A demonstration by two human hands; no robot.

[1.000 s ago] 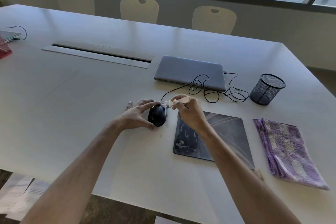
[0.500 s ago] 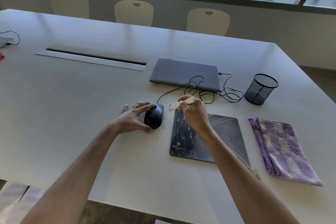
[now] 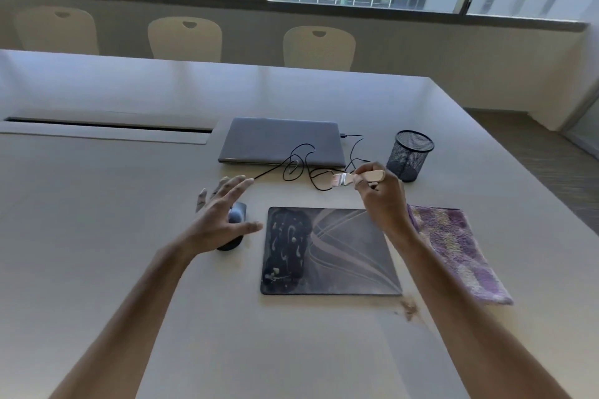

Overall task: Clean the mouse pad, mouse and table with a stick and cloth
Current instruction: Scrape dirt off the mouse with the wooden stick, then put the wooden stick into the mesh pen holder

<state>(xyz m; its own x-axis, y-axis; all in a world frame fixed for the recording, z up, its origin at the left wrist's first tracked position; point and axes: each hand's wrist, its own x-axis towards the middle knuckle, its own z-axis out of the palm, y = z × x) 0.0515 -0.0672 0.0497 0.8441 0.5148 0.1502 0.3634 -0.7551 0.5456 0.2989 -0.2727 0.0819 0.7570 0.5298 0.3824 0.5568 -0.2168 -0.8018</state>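
The mouse pad (image 3: 330,251) lies flat on the table (image 3: 97,236) in front of the person, with pale specks and smears over its dark left part; it looks to me like the piece not yet cleaned. Just off its left edge sits the black mouse (image 3: 234,227), its cable looping back toward the closed laptop (image 3: 282,141). The left hand (image 3: 223,217) hovers over the mouse with fingers spread, gripping nothing. The right hand (image 3: 382,194) is raised above the pad's far right corner, pinching the wooden handle of a small brush (image 3: 356,177), bristles pointing left and clear of any surface. The purple cloth (image 3: 460,249) lies folded to the right of the pad, partly under that forearm. A little heap of brown crumbs (image 3: 409,308) sits by the pad's near right corner, and a mesh pen cup (image 3: 410,155) stands beyond. I'd judge the brushing step is in hand: next the bristles must come down on the soiled patch and sweep it toward the edge.
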